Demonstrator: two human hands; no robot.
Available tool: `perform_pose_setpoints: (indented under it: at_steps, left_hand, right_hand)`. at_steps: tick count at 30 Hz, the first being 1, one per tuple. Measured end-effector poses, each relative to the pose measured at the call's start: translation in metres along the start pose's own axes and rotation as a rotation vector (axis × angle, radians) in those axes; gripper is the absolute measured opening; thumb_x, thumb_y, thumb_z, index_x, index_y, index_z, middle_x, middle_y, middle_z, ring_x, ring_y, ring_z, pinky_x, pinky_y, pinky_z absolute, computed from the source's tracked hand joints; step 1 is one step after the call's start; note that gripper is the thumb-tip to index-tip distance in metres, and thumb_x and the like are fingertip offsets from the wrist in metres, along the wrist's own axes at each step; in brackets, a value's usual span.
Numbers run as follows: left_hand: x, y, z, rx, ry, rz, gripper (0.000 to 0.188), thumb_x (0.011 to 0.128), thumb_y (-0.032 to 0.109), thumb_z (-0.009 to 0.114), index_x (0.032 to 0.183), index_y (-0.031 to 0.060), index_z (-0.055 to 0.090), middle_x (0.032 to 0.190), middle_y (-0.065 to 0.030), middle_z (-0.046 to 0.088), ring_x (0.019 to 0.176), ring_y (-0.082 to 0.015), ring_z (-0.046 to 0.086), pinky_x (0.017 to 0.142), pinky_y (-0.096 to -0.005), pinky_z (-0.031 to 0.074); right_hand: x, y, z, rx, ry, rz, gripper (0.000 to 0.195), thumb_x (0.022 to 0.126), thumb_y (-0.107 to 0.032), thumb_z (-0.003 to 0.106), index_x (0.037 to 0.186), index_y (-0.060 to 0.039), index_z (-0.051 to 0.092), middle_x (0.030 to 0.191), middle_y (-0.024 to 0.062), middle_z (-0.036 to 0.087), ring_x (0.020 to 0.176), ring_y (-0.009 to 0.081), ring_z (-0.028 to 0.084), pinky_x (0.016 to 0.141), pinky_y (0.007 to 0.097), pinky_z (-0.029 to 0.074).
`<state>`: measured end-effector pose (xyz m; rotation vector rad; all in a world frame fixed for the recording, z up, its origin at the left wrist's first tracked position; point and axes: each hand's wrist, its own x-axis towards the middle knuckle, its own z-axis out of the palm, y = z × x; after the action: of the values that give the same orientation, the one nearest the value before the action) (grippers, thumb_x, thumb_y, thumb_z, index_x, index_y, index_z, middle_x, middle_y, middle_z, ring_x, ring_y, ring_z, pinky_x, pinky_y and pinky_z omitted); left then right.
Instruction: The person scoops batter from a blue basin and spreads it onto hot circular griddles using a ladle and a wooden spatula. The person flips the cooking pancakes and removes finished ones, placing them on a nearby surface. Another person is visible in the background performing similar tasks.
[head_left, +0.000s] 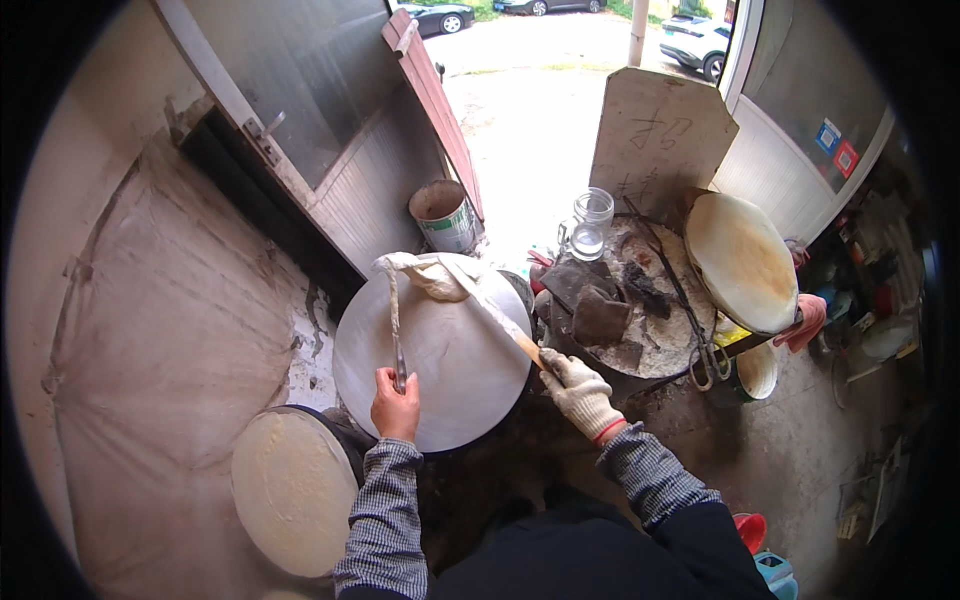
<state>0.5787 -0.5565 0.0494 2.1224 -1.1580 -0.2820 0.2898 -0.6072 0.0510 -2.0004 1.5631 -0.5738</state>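
Observation:
My bare left hand (395, 403) grips the handle of a thin tool (395, 315) whose upper part is coated with dough. A white knitted glove with a red cuff covers my right hand (579, 388), which is closed on a wooden stick (499, 321), also coated with dough along its far part. Both tools reach over a round, pale griddle (442, 367). A lump of soft dough (439, 280) lies near the griddle's far edge, against the stick. At the lower left, a round container (294, 487) shows a pale, creamy surface.
Right of the griddle, a round stove top (637, 352) bears dark slabs, a glass jar (591, 225) and metal tongs (675, 277). Beyond it are a stack of flatbreads (742, 262) and an upright board (660, 135). A bucket (442, 217) stands behind the griddle, by an open doorway.

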Motion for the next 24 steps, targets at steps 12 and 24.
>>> perform_pose_setpoints:
  at_steps: [12, 24]
  left_hand:
    - [-0.034, -0.047, -0.044, -0.054, 0.04, 0.036, 0.032, 0.078, 0.022, 0.069, 0.096, 0.0093, 0.047, 0.073, -0.0082, 0.06, 0.065, -0.0284, 0.061, 0.06, -0.0398, 0.046]
    - [-0.06, -0.058, -0.09, -0.364, 0.003, -0.053, 0.028, 0.081, 0.008, 0.068, 0.098, 0.003, 0.047, 0.08, 0.0005, 0.054, 0.066, -0.0061, 0.047, 0.059, -0.0218, 0.04]
  right_hand:
    - [0.023, -0.02, 0.032, 0.53, -0.045, 0.063, 0.04, 0.086, -0.02, 0.063, 0.12, -0.0029, 0.054, 0.116, 0.0118, 0.062, 0.107, 0.019, 0.059, 0.094, 0.0277, 0.044]
    - [0.034, -0.034, 0.044, 0.551, -0.11, 0.087, 0.038, 0.087, -0.026, 0.062, 0.119, -0.0052, 0.057, 0.111, 0.0119, 0.064, 0.102, 0.0197, 0.061, 0.09, 0.0282, 0.045]
